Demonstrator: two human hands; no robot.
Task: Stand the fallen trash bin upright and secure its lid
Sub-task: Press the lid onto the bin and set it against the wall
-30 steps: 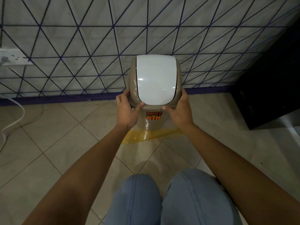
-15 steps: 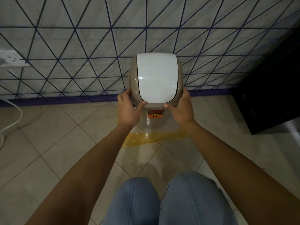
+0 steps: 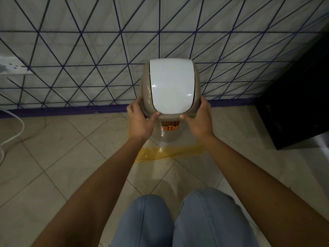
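Observation:
A beige trash bin [image 3: 169,135] with an orange "DUST BIN" label stands upright on the tiled floor, close to the wall. Its domed beige lid [image 3: 145,88] with a white swing flap [image 3: 171,86] sits on top of it. My left hand [image 3: 140,122] grips the lid's left front rim, thumb on the front edge. My right hand [image 3: 200,121] grips the right front rim the same way. The bin's lower body is partly hidden behind my hands.
A crumpled yellow plastic sheet [image 3: 170,152] lies on the floor under the bin's front. A dark cabinet [image 3: 299,97] stands at the right. A white power strip [image 3: 10,67] hangs on the wall at left, its cable [image 3: 12,132] trailing on the floor. My knees [image 3: 178,220] are below.
Both hands stay on the lid's rim. The bin and hands sit very slightly to the right in view; nothing else has visibly changed.

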